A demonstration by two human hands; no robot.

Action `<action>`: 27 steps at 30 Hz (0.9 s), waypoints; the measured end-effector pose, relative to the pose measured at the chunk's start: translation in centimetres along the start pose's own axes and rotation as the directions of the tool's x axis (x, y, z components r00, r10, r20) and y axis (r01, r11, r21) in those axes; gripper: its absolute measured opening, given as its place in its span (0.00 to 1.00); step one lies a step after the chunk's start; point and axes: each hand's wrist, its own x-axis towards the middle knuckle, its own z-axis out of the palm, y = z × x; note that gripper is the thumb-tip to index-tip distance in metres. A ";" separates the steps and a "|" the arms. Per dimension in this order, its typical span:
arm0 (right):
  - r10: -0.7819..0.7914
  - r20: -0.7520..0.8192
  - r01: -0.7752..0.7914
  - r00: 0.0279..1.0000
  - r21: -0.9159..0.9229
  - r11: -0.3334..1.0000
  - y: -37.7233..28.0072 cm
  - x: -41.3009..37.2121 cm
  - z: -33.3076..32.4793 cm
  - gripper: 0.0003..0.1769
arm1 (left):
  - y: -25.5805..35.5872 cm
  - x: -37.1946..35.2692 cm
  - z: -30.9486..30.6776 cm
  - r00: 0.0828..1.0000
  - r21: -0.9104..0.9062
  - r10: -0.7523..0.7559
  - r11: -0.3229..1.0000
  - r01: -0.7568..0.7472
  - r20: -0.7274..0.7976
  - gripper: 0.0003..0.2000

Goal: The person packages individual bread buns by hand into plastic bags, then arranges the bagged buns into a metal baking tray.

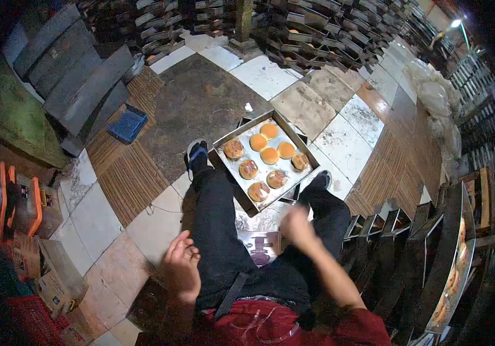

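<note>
A square metal tray (311, 174) sits tilted between my lower legs. In it lie several plain golden buns (269, 155) towards the far side, and several browner buns (248, 169) with a shiny look like clear wrapping around them. My left hand (182, 265) is raised over my left thigh, its fingers loosely bent and apart, with nothing visible in it. Over my right thigh, just short of the tray's near corner, is my right hand (297, 228). Motion smears its fingers, so whether it holds anything is hidden. Neither hand touches the tray.
On my right stand stacked metal trays (415, 254), one holding a row of buns (455, 277). A blue plastic basket (127, 123) lies at the left, near leaning dark trays (80, 81). Orange-handled items (36, 207) and cardboard boxes (54, 291) are further left. Tray stacks (328, 34) line the back.
</note>
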 end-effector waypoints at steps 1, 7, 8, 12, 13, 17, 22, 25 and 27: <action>-0.332 0.043 0.331 0.942 0.025 0.943 -1.4 -2.2 2.3 0.16 | -0.2 -0.1 0.7 1.000 0.000 -0.004 1.000 0.004 -0.002 0.16; -0.366 0.371 0.486 0.853 -0.316 0.815 -6.3 -6.9 5.3 0.25 | -1.4 0.4 5.2 0.950 -0.069 -0.057 0.994 0.082 0.306 0.11; -0.413 0.437 0.562 0.799 -0.299 0.771 -6.1 -7.3 5.9 0.22 | -1.4 0.4 5.6 0.944 -0.081 -0.035 0.995 0.065 0.329 0.10; -0.379 -0.169 0.317 0.910 -0.307 0.898 -3.9 -6.8 8.1 0.15 | -2.0 1.0 5.6 0.954 -0.091 -0.028 0.994 0.057 0.300 0.09; -0.383 -0.150 0.326 0.912 -0.304 0.895 -3.7 -7.1 8.4 0.15 | -2.6 1.2 5.2 0.959 -0.096 -0.035 0.993 0.064 0.283 0.09; -0.386 0.095 0.397 0.918 -0.164 0.903 -3.7 -7.1 8.0 0.19 | -4.8 3.2 3.8 0.968 -0.052 -0.094 0.993 0.109 0.233 0.07; -0.339 -0.072 0.331 0.938 -0.104 0.938 -4.3 -5.4 6.0 0.23 | -8.5 5.3 1.8 0.932 0.367 -0.175 0.929 0.049 0.318 0.10; -0.230 0.122 0.234 0.966 -0.022 0.972 -0.6 -1.5 5.9 0.22 | -11.1 5.5 0.6 0.895 0.468 -0.260 0.881 0.067 0.363 0.11; -0.326 0.085 0.317 0.941 0.106 0.942 -0.9 -2.2 4.3 0.18 | -11.0 5.5 0.8 0.868 0.483 -0.345 0.863 0.145 0.356 0.11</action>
